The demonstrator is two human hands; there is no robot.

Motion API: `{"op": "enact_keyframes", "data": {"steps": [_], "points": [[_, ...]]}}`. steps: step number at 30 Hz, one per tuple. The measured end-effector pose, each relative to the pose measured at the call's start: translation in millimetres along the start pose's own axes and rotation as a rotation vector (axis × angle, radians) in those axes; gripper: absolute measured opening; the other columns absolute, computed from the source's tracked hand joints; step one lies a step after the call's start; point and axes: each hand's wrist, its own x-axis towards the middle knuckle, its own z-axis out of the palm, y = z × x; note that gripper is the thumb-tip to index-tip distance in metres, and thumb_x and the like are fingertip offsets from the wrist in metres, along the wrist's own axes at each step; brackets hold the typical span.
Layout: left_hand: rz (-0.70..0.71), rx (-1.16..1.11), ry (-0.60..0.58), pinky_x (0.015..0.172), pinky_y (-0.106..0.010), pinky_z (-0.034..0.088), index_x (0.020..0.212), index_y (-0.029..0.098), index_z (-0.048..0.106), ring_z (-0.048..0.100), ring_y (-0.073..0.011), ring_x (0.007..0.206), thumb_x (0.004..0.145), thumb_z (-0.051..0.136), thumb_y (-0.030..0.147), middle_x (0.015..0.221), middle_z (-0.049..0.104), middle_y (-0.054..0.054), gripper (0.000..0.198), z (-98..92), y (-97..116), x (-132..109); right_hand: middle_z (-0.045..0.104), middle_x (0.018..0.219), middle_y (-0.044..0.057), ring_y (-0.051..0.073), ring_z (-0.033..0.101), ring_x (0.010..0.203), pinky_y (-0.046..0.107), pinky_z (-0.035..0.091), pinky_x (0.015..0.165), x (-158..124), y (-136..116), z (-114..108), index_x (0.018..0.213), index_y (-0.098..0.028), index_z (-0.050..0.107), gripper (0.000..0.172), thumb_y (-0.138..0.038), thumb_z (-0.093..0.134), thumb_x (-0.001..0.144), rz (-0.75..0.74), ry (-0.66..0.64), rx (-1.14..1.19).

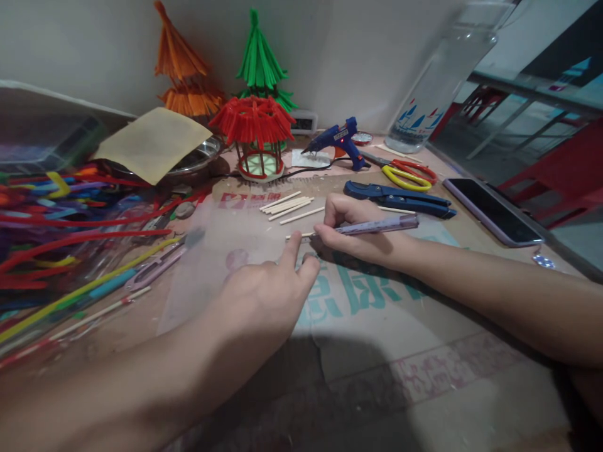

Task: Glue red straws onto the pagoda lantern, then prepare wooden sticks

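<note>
My right hand (348, 232) is closed round a purplish pen (381, 225), its tip end hidden by the fingers. My left hand (268, 289) rests on the printed sheet, its index fingertip pressing the left end of a thin wooden stick (306, 235); the thumb is near it. The pen hand touches or nearly touches the stick's right part. Just behind lies a small group of pale sticks (289, 206), with one longer stick (301, 216) nearest the hands. Behind the right hand is a blue cutter tool (400, 198).
Red (254, 125), green (260, 56) and orange (181, 63) fuzzy pagoda models stand at the back, beside a blue glue gun (343, 141). Scissors (409, 176), a phone (492, 210) and a bottle (433, 94) are right; colourful pipe cleaners (56, 220) lie left.
</note>
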Motion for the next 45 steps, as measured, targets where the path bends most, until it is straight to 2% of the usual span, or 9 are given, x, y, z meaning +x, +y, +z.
{"op": "enact_keyframes", "data": {"steps": [4, 11, 16, 21, 30, 37, 42, 45], "points": [[0.008, 0.005, 0.015, 0.065, -0.036, 0.064, 0.151, 0.025, 0.046, 0.078, -0.0256, 0.08, 0.09, 0.047, 0.007, 0.17, 0.022, -0.021, 0.063, 3.9, -1, 0, 0.055, 0.064, -0.004, 0.01, 0.046, 0.056, 0.024, 0.03, 0.052, 0, 1, -1, 0.071, -0.022, 0.045, 0.025, -0.031, 0.064, 0.086, -0.009, -0.007, -0.014], [0.003, -0.001, 0.016, 0.066, -0.041, 0.065, 0.145, 0.023, 0.049, 0.078, -0.0266, 0.079, 0.092, 0.043, 0.008, 0.17, 0.02, -0.021, 0.056, 4.9, -1, -1, 0.057, 0.064, -0.003, 0.01, 0.047, 0.056, 0.024, 0.031, 0.052, 0, -1, 0, 0.071, -0.022, 0.044, 0.025, -0.029, 0.063, 0.086, -0.038, -0.001, -0.033], [-0.013, -0.009, -0.016, 0.068, -0.04, 0.065, 0.149, 0.024, 0.046, 0.078, -0.0271, 0.083, 0.094, 0.039, 0.007, 0.17, 0.017, -0.021, 0.058, 1.5, 0, -1, 0.058, 0.066, -0.002, 0.012, 0.049, 0.061, 0.024, 0.032, 0.054, -1, -3, -1, 0.072, -0.022, 0.045, 0.024, -0.031, 0.06, 0.088, -0.054, -0.011, -0.022], [-0.021, 0.016, -0.018, 0.073, -0.045, 0.065, 0.15, 0.025, 0.046, 0.078, -0.0272, 0.082, 0.093, 0.043, 0.007, 0.17, 0.019, -0.021, 0.06, 1.5, 0, 0, 0.057, 0.066, -0.002, 0.012, 0.048, 0.061, 0.025, 0.032, 0.056, -1, -4, -1, 0.071, -0.022, 0.045, 0.023, -0.03, 0.06, 0.087, -0.08, -0.001, -0.033], [0.01, 0.013, 0.058, 0.06, -0.036, 0.062, 0.15, 0.02, 0.048, 0.078, -0.0253, 0.076, 0.09, 0.039, 0.005, 0.167, 0.027, -0.023, 0.062, 6.8, -2, -2, 0.057, 0.066, -0.002, 0.012, 0.049, 0.062, 0.025, 0.033, 0.057, 0, -2, -2, 0.071, -0.022, 0.046, 0.024, -0.029, 0.06, 0.087, -0.106, -0.003, -0.053], [0.024, 0.018, 0.126, 0.057, -0.032, 0.058, 0.148, 0.02, 0.048, 0.076, -0.0228, 0.073, 0.089, 0.038, 0.004, 0.167, 0.03, -0.022, 0.062, 12.0, -4, -1, 0.057, 0.066, -0.003, 0.012, 0.05, 0.062, 0.025, 0.033, 0.058, 0, 0, -1, 0.071, -0.022, 0.046, 0.023, -0.03, 0.061, 0.087, -0.105, 0.007, -0.047], [0.037, 0.024, 0.105, 0.058, -0.033, 0.059, 0.143, 0.018, 0.053, 0.077, -0.0232, 0.073, 0.088, 0.041, 0.005, 0.166, 0.028, -0.024, 0.058, 11.4, -4, -2, 0.058, 0.066, -0.003, 0.012, 0.051, 0.063, 0.024, 0.033, 0.058, 0, -3, -1, 0.071, -0.021, 0.046, 0.022, -0.028, 0.06, 0.087, -0.08, 0.003, -0.043], [0.027, 0.034, 0.089, 0.059, -0.034, 0.06, 0.146, 0.019, 0.05, 0.077, -0.0238, 0.074, 0.089, 0.041, 0.005, 0.167, 0.028, -0.024, 0.06, 8.9, -3, -2, 0.06, 0.067, -0.002, 0.013, 0.052, 0.064, 0.025, 0.034, 0.059, 0, -4, -1, 0.072, -0.021, 0.046, 0.021, -0.028, 0.059, 0.087, -0.067, -0.009, -0.035]]}}
